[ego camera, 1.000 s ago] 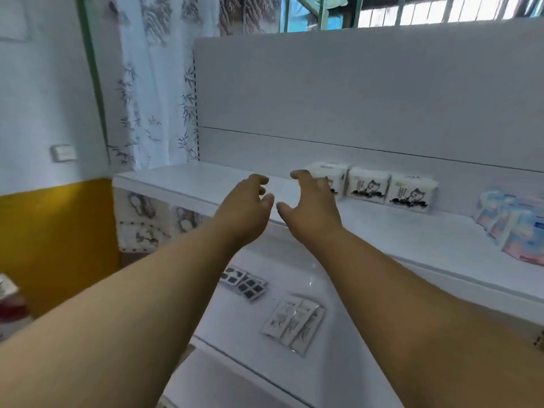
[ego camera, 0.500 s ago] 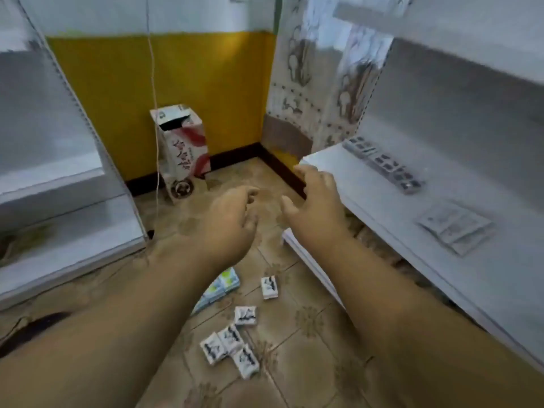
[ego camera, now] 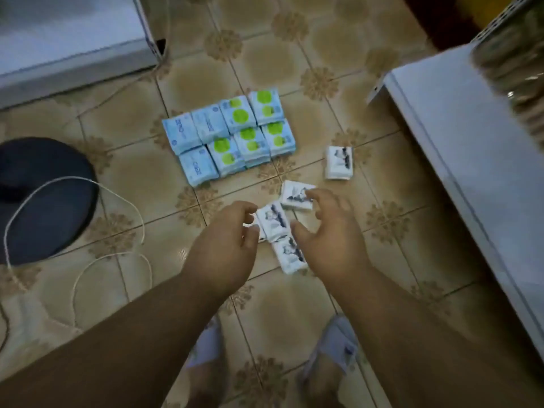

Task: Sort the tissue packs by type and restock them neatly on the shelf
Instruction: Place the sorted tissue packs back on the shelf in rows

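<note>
Several small white tissue packs with a dark print lie on the tiled floor: one [ego camera: 338,162] apart at the right and three close together [ego camera: 295,196], [ego camera: 272,221], [ego camera: 290,254]. A block of light-blue packs [ego camera: 229,136], some with green circles, lies in rows behind them. My left hand [ego camera: 228,245] hovers just left of the middle white pack, fingers loosely curled and holding nothing. My right hand [ego camera: 329,234] reaches over the cluster, its fingertips above the upper pack, thumb near the middle one; I see no grip.
The white shelf's bottom board [ego camera: 471,178] runs along the right. Another white shelf base [ego camera: 73,45] stands at the upper left. A dark round object [ego camera: 38,198] and a loose white cord [ego camera: 76,231] lie on the left. My slippered feet [ego camera: 332,354] stand below.
My view has swung from the shelf down to the floor. Both hands have dropped from shelf height to just above the white packs, still holding nothing.
</note>
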A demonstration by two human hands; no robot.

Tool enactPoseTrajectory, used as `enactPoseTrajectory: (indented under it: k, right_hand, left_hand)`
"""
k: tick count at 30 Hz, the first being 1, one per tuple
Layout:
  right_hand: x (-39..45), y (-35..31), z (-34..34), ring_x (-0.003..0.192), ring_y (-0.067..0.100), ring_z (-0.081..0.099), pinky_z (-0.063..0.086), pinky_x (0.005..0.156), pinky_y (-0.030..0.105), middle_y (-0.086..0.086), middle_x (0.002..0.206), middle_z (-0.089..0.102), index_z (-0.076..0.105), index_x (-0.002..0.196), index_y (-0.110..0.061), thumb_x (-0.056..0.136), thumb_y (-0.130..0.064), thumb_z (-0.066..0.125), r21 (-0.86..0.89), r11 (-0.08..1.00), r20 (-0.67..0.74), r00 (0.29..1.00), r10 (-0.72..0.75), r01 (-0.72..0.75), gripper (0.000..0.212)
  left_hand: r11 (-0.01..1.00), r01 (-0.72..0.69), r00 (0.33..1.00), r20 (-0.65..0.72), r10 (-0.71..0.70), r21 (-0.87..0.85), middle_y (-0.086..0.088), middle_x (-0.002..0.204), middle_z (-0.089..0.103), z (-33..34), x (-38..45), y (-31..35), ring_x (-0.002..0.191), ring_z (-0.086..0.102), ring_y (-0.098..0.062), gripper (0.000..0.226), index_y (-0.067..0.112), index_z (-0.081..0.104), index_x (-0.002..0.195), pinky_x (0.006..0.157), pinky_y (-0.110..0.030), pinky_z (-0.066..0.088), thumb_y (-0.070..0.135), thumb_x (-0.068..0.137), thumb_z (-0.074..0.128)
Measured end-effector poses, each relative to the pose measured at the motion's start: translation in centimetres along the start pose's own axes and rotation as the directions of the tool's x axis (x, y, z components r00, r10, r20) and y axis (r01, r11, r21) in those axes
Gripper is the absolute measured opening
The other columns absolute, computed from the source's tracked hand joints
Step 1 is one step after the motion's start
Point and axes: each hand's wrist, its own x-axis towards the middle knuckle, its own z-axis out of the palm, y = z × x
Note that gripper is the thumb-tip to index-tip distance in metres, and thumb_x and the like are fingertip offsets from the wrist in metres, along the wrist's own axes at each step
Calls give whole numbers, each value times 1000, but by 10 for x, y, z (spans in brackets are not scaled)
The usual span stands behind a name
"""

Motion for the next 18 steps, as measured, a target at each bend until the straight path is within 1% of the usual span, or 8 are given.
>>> enactPoseTrajectory:
  k: [3, 6, 7, 10, 12, 14, 16, 18]
  right_hand:
    - [26, 71, 72, 114, 19, 57, 50, 93, 37, 1, 131, 48, 51, 133, -28, 84, -28, 69, -37, 997, 55, 996, 73, -71, 52]
    - [55, 138, 132, 114, 19, 57, 41, 84, 24, 1, 129, 56, 46, 138, -21, 87, -32, 69, -138, 984, 207, 968, 144, -117, 57]
    - [65, 159, 149, 114, 21, 56, 38, 81, 23, 3, 129, 57, 44, 139, -18, 87, -36, 69, -196, 972, 267, 947, 179, -128, 60]
    - [90, 211, 191, 117, 28, 54, 43, 88, 33, 11, 127, 54, 44, 133, -11, 80, -48, 74, -342, 926, 341, 897, 282, -161, 71]
    - [105, 231, 216, 114, 27, 57, 48, 93, 38, 9, 123, 56, 46, 129, -11, 74, -50, 79, -317, 930, 357, 885, 298, -185, 75]
    - [112, 239, 233, 108, 25, 59, 50, 91, 39, 4, 118, 58, 43, 125, -12, 72, -41, 84, -226, 946, 364, 880, 305, -234, 73]
    - [118, 246, 244, 103, 25, 61, 51, 90, 42, 4, 114, 59, 38, 119, -14, 71, -33, 86, -155, 949, 354, 881, 313, -275, 71]
    - [119, 249, 242, 100, 25, 61, 52, 89, 43, 5, 110, 58, 37, 114, -13, 71, -31, 86, -116, 949, 332, 889, 316, -294, 68]
  left_hand:
    - [996, 84, 996, 14, -83, -42, 12, 110, 59, 78, 33, -66, 87, 59, -8, 29, 28, 52, 127, 75, -29, 44, 29, 98, 50]
    - [968, 227, 973, -23, -230, -106, 9, 108, 60, 145, 66, -125, 91, 58, -12, 29, 25, 54, 126, 75, -28, 40, 35, 99, 50]
    - [956, 270, 960, -38, -276, -113, 7, 108, 59, 165, 78, -144, 91, 57, -14, 31, 22, 55, 124, 75, -27, 38, 39, 99, 49]
    - [885, 432, 893, -53, -447, -174, -7, 114, 63, 217, 110, -188, 94, 60, -24, 49, 12, 56, 124, 66, -29, 39, 52, 97, 48]
    - [803, 531, 825, -50, -563, -271, -14, 127, 58, 243, 135, -210, 110, 58, -31, 65, 9, 52, 133, 77, -31, 47, 60, 93, 50]
    - [736, 589, 775, -25, -632, -335, -14, 126, 58, 261, 155, -225, 111, 58, -32, 76, 6, 53, 132, 83, -33, 47, 66, 86, 57]
    - [707, 571, 771, -23, -636, -417, -8, 115, 62, 276, 167, -234, 103, 61, -28, 72, 5, 59, 120, 82, -34, 50, 63, 79, 68]
    - [703, 539, 772, -60, -632, -464, -10, 111, 66, 280, 169, -236, 102, 64, -30, 69, 6, 64, 116, 88, -42, 54, 59, 73, 74]
